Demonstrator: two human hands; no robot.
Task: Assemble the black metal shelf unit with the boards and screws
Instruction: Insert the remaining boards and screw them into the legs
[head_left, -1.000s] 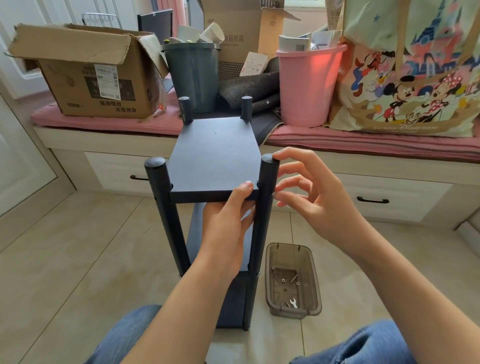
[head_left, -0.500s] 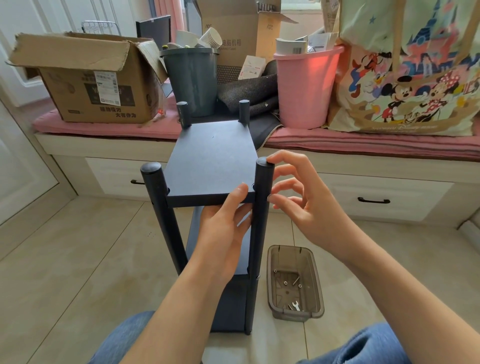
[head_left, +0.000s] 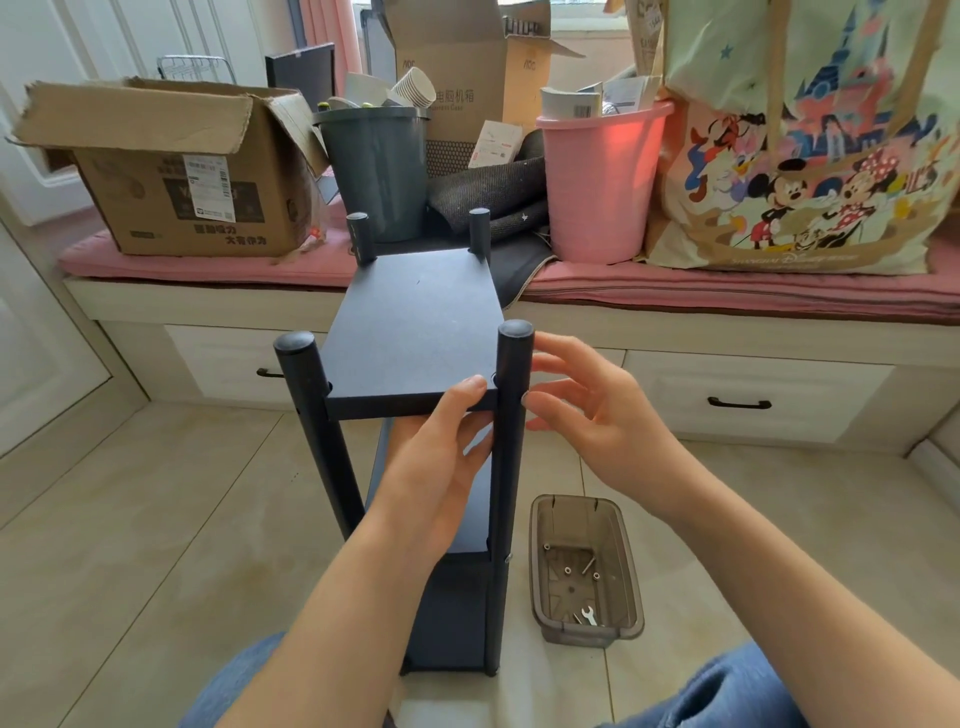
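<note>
shelf unit (head_left: 415, 332): 4 posts | left hand (head_left: 441, 457) pinches top board | right hand (head_left: 597, 415) fingers spread, empty

Soft, even daylight fills the room, coming from the window at the upper middle of the frame behind the cardboard boxes. The pink bucket (head_left: 602, 182) glows where light passes through its wall. Shadows are faint and diffuse on the tiled floor (head_left: 156, 519), which carries a mild sheen but no hard glare. The black top board (head_left: 415, 332) reads as matte blue-grey. The wide-angle lens bends straight lines toward the edges, visibly at the left door panels and right drawers. Focus is sharp through the centre; corners soften slightly.
</note>
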